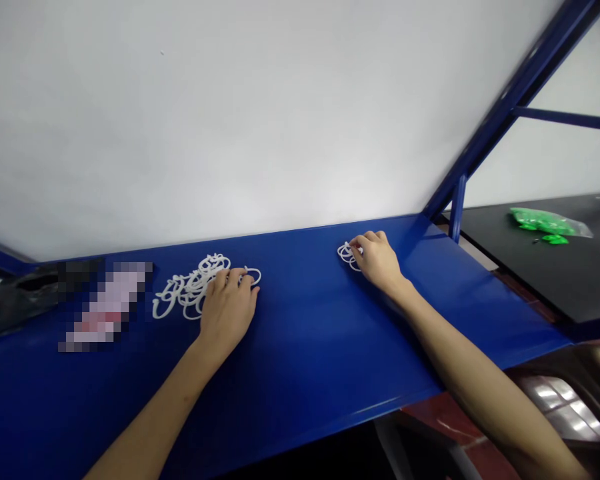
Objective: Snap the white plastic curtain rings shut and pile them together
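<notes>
A loose heap of white open plastic rings (177, 288), which look like shower curtain rings, lies on the left half of the blue table. My left hand (229, 303) is over the heap's right edge, fingers curved down and closed. One white ring (259, 275) sticks out between its index finger and thumb. Farther right, a small group of the same rings (347, 254) lies on the table. At this group my right hand (377, 259) has its fingers pinched together on a ring; the fingertips are partly hidden.
The blue table (300, 360) meets a white wall at the back. A black plastic bag (10, 303) and a blurred-out pale packet (111, 300) lie left. Beyond a blue frame post (459, 207), a black table (545, 267) bears a bag of green pieces (543, 220).
</notes>
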Motion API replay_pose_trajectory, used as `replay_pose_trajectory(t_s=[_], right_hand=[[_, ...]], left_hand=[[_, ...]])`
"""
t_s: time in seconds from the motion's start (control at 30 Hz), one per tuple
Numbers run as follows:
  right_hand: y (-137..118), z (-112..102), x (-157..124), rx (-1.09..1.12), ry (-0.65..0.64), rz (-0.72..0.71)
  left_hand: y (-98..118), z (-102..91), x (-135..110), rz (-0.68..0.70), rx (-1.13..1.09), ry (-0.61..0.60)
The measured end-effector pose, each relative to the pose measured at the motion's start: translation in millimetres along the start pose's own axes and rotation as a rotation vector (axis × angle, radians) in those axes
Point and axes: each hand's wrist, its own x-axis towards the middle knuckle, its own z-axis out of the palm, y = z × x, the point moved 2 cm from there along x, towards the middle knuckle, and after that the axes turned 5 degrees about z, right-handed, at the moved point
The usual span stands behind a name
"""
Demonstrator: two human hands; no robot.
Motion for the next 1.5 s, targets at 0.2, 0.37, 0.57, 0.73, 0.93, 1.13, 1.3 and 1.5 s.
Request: replay_pose_trajectory(t_s=[0.2, 0.37, 0.57, 0.73, 0.93, 1.13, 1.3, 1.5], right_hand=[[-13, -9, -4, 0.052, 0.088, -0.021], [-51, -16, -20, 0.333, 0.035, -0.182], [-93, -3, -47, 0.903, -0.353, -0.135], [-94, 1, -51, 0.995, -0.336, -0.056], [-92, -4, -51, 0.915, -0.244, -0.159], [-96, -5, -55, 0.929, -0.262, -0.301], [-98, -10, -61, 0.904, -0.284, -0.418], [-98, -8, -59, 0.805, -0.283, -0.491]], left_hand=[[5, -5.9, 2, 0.054, -0.029, 0.083], [23, -19.1, 3, 0.21, -0.188, 0.188], [44, -24.8, -2, 0.391, -0.332, 0.289], [48, -24.1, -4, 0.289, -0.535, 0.297], [46, -21.9, 0, -0.125, -0.859, 0.172], [48, -14.7, -4, -0.166, -1.003, 0.02], [51, -16.7, -9, -0.09, -0.913, 0.078], [47, -18.9, -5, 0.038, -0.814, 0.073]])
